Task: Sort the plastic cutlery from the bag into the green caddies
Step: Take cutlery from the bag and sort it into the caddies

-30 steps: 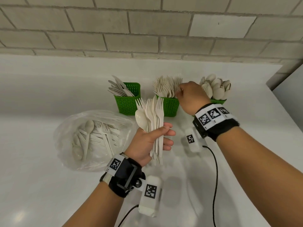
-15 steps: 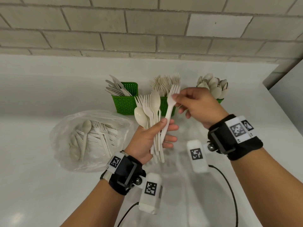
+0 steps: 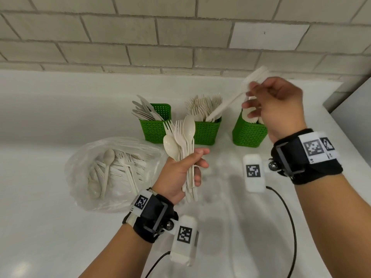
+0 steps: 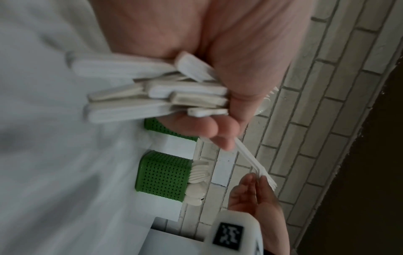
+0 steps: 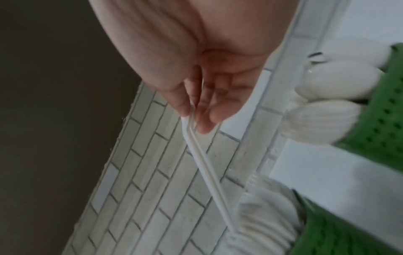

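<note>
Square coded tags point(image 3: 312, 147), no legible writing

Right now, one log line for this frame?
right hand: pinches fork by tines end, handle tip at middle caddy | left hand: holds bundle of forks, spoons | bag: cutlery left

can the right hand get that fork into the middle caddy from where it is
Probably yes. The right hand pinches the fork near its tines, handle end already at the middle caddy among the standing forks. Nothing sits between; the caddy is crowded but open-topped.
</note>
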The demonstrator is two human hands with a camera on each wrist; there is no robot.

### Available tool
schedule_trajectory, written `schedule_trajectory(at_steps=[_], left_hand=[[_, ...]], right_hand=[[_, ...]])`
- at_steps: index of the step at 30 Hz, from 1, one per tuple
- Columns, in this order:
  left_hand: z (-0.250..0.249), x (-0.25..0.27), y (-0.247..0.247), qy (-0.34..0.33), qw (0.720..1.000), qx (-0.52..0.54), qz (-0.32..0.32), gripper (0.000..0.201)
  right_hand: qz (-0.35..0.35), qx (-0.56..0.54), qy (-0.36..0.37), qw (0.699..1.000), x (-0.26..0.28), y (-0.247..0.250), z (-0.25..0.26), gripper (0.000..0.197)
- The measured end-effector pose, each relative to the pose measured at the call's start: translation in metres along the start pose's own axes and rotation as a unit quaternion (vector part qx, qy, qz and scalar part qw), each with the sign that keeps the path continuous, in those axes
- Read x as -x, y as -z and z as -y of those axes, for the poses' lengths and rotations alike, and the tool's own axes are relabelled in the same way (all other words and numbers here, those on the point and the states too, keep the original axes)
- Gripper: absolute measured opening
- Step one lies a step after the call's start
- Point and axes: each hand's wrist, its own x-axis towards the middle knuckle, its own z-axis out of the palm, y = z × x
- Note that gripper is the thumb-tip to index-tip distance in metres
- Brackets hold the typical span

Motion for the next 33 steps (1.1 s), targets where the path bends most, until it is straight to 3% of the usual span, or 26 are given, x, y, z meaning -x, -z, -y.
schedule_trajectory(at_steps=[3,7,10,13,15,17,19,20,22,24,25,29,33], left_hand=[[0.001,0.000,0.002,-0.007,1.000,0.005,-0.005,0.030],[-0.002,-0.001,0.001,-0.011,1.000,0.009,0.006,0.030],[-0.003,-0.001,-0.001,-0.012,1.000,0.007,0.016,0.032],[-0.004,-0.001,-0.002,-0.013,1.000,-0.003,0.016,0.033],[-0.003,-0.002,-0.001,-0.012,1.000,-0.008,0.008,0.034],[-0.002,-0.004,0.001,-0.015,1.000,-0.015,-0.005,0.029],[0.000,-0.006,-0.001,-0.018,0.999,-0.029,-0.013,0.016],[0.001,-0.007,-0.003,-0.019,0.999,-0.038,-0.013,0.009],[0.002,-0.008,-0.006,-0.031,0.997,-0.065,-0.016,0.006],[0.004,-0.009,-0.006,-0.048,0.993,-0.108,-0.022,0.009],[0.005,-0.008,-0.005,-0.053,0.990,-0.125,-0.020,0.008],[0.008,-0.003,0.001,-0.062,0.981,-0.186,0.011,0.010],[0.006,-0.002,0.003,-0.072,0.969,-0.235,0.015,0.008]], right_hand=[[-0.023,0.126,0.075,0.989,-0.010,-0.001,-0.003,0.017],[-0.013,0.267,0.155,0.951,-0.016,-0.014,-0.022,0.012],[0.085,0.400,0.138,0.902,-0.018,-0.025,-0.049,0.021],[0.171,0.496,0.076,0.848,-0.014,-0.028,-0.066,0.024],[0.134,0.482,0.097,0.860,-0.009,-0.029,-0.061,0.022],[0.081,0.366,0.155,0.914,0.003,-0.033,-0.044,0.022],[0.137,0.244,0.183,0.943,0.019,-0.042,-0.019,0.021],[0.191,0.240,0.183,0.934,0.027,-0.045,-0.010,0.024],[0.277,0.324,0.193,0.884,0.034,-0.049,-0.003,0.036],[0.312,0.401,0.210,0.835,0.032,-0.047,-0.002,0.037],[0.329,0.402,0.201,0.830,0.029,-0.044,-0.002,0.031],[0.372,0.341,0.161,0.848,0.018,-0.028,0.004,0.007],[0.333,0.289,0.176,0.880,0.017,-0.028,0.009,0.011]])
